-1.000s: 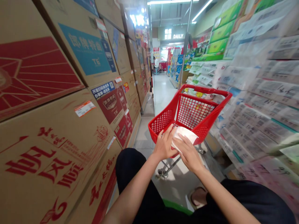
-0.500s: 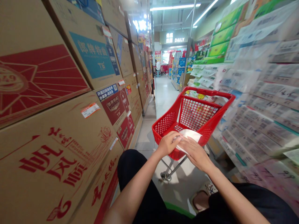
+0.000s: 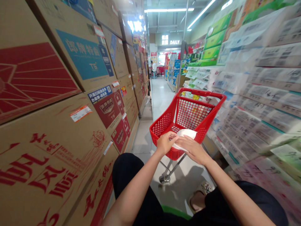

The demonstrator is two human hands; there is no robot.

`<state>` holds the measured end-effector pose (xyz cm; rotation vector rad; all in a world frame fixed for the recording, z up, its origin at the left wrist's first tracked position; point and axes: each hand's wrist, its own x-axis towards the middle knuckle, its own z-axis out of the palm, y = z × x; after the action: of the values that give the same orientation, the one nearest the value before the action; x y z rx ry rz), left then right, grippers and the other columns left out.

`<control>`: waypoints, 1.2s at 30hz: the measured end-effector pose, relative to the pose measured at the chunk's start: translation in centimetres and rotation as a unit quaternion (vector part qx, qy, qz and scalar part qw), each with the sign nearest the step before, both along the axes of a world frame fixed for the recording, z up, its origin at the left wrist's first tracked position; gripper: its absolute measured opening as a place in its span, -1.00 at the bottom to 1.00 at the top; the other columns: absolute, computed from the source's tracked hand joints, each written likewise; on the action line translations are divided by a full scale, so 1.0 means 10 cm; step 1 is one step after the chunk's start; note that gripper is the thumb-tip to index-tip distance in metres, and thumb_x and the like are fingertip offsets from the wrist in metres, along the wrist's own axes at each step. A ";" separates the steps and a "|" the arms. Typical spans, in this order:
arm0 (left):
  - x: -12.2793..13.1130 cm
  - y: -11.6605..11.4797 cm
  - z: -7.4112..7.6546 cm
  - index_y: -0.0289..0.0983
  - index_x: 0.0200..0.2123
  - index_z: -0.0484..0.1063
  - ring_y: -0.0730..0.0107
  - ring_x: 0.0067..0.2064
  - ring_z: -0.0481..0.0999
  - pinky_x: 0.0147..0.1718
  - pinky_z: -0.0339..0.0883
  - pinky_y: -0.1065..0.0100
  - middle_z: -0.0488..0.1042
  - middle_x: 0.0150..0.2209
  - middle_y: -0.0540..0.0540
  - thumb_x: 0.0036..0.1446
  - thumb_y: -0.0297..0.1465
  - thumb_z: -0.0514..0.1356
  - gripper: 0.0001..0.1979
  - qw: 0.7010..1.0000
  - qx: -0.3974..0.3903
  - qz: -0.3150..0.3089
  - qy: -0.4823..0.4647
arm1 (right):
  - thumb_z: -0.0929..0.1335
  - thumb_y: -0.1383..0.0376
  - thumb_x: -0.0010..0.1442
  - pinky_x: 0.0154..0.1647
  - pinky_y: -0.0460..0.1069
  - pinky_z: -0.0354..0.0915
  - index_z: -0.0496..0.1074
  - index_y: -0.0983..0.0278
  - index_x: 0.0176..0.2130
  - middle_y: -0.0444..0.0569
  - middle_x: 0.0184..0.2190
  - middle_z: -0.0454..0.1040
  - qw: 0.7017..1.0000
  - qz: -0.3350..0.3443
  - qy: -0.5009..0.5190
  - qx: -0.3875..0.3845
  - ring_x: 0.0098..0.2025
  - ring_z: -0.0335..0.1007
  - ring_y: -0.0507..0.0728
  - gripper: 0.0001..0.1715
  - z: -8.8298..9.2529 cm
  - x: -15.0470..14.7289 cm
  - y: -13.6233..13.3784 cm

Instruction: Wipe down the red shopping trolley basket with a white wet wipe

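Note:
A folded white cloth (image 3: 189, 134), perhaps paper, is at the near end of a red shopping cart (image 3: 162, 124). My right hand (image 3: 194, 150) lies across the cloth from the right, its fingers long and close together over it, the thumb hidden. From the left, my left hand (image 3: 166, 143) curls its fingers at the cloth's left edge, thumb and fingertips drawn together. Both hands are over the cart's near rim, fingertips close to each other. The cart's basket has a grid back panel and a handle bar at its far top.
Stacked cardboard cartons (image 3: 94, 135) form a wall on my left. Packs of paper goods (image 3: 263, 113) are piled high on the right. A cart wheel (image 3: 164, 179) stands on the floor before my knees. Farther down the aisle a person (image 3: 154, 67) sits near shelves.
My view has turned slightly right, so the whole scene sits farther left. The left fingers have shifted a little apart from the right hand; the cloth stays under the right hand.

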<state>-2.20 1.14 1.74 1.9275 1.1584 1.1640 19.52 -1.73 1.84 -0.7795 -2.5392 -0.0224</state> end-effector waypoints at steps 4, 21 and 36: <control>0.08 0.03 -0.01 -0.12 -0.15 0.55 0.34 -0.10 0.64 -0.04 0.47 0.33 0.65 -0.17 0.04 0.27 -0.22 0.26 -0.84 1.000 -0.006 0.021 0.023 | 0.18 0.27 0.43 0.44 0.31 0.03 0.27 0.12 0.33 0.02 0.29 0.39 1.000 -0.011 0.016 0.001 0.37 0.20 0.15 -0.46 -0.01 0.04 0.02; -0.24 0.15 -0.06 -0.10 0.11 0.46 0.26 0.26 0.39 0.36 0.03 0.02 0.53 0.13 -0.05 0.35 -0.23 0.20 -0.69 0.927 0.214 -0.028 0.305 | 0.16 0.29 0.41 0.43 0.36 0.03 0.28 0.10 0.32 -0.01 0.28 0.38 0.984 -0.154 0.080 0.027 0.40 0.13 0.21 -0.45 -0.16 0.62 -0.01; 0.09 -0.06 -0.19 -0.31 0.43 0.01 0.17 0.11 0.51 0.18 0.30 0.12 0.52 0.09 -0.23 0.36 -0.45 0.03 -0.39 0.913 0.262 -0.023 0.311 | 0.24 0.40 0.30 0.44 0.30 0.05 -0.06 0.09 0.48 -0.05 0.46 0.05 0.970 -0.225 0.007 0.091 0.47 -0.04 0.27 -0.14 -0.28 -0.09 -0.58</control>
<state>-1.26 0.54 -0.12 2.8666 1.1628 0.9099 18.65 -7.56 -0.96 -1.2515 -2.2535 -0.3900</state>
